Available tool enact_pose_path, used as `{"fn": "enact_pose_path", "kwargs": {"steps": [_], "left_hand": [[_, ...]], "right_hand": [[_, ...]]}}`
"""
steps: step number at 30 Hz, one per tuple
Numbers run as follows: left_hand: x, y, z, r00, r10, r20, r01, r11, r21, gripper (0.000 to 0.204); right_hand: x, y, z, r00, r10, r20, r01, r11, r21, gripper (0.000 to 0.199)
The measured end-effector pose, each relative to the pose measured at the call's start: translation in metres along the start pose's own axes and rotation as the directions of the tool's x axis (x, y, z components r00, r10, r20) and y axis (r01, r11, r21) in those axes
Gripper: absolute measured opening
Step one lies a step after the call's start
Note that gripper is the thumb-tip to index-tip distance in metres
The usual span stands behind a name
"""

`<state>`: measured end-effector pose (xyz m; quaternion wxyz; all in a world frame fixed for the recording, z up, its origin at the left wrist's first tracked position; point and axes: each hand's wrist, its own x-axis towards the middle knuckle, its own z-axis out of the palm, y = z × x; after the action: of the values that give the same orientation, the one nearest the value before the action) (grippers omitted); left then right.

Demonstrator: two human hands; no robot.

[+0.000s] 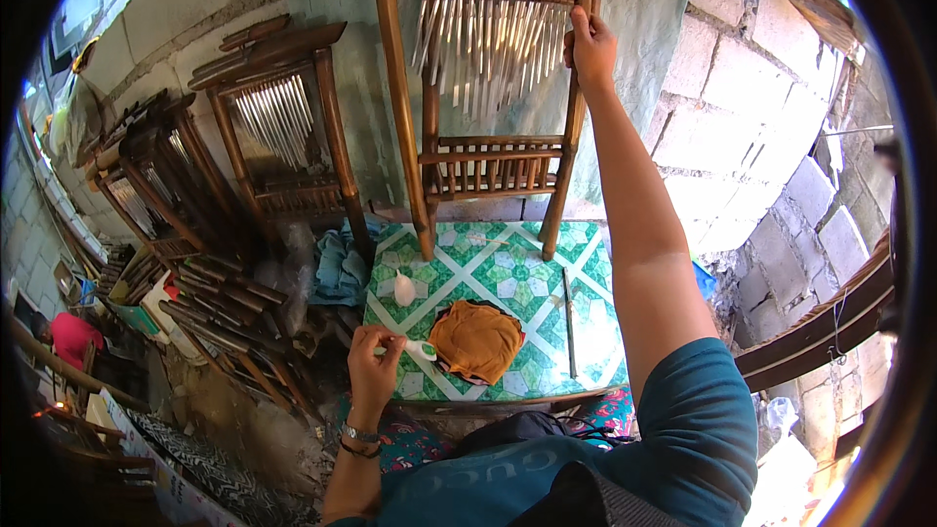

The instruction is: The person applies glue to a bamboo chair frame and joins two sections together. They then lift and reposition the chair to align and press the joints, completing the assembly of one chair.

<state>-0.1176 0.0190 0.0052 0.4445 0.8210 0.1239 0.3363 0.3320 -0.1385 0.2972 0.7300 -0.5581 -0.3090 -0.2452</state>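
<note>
A brown bamboo chime frame [403, 107] stands upright on the table, a row of thin metal tubes [493, 44] hanging from its upper bar. High on its right post, my right hand [591, 51] is wrapped round the bamboo. My left hand [374, 371] is low at the table's near left, pinching a small white squeeze-bottle-like object [420, 349] whose exact kind I cannot make out. That object is beside a round pile of mustard-brown cloth [478, 342]. A white teardrop-shaped piece [404, 288] sits farther back, and a thin dark rod [569, 322] lies on the right.
The low table [449, 388] has a green patterned cover. More bamboo chime frames [283, 127] lean along the block wall [722, 49] to the left, near bundled bamboo pieces [224, 298] and a blue cloth [340, 268]. A person in red [76, 340] is at the far left.
</note>
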Motion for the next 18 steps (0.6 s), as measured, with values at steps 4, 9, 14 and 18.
{"fn": "enact_pose_path", "kwargs": {"steps": [4, 9, 14, 18], "left_hand": [[-0.004, -0.002, -0.006, 1.000, -0.030, 0.005, 0.030, 0.999, -0.015, 0.019], [-0.008, -0.003, -0.007, 0.999, -0.043, 0.003, 0.043, 0.999, -0.030, 0.020], [-0.013, 0.001, -0.003, 0.997, -0.077, 0.012, 0.077, 0.996, -0.052, 0.018], [-0.017, -0.001, -0.003, 0.996, -0.086, -0.004, 0.086, 0.995, -0.057, 0.017]], "right_hand": [[0.003, 0.003, -0.004, 0.997, 0.043, -0.060, -0.048, 0.996, -0.079, 0.042], [0.019, 0.026, -0.015, 0.994, 0.003, -0.113, -0.014, 0.996, -0.091, 0.046], [0.035, 0.041, -0.025, 0.980, -0.094, -0.176, 0.036, 0.951, -0.306, 0.051], [0.042, 0.043, -0.038, 0.985, -0.048, -0.167, -0.006, 0.951, -0.309, 0.052]]}}
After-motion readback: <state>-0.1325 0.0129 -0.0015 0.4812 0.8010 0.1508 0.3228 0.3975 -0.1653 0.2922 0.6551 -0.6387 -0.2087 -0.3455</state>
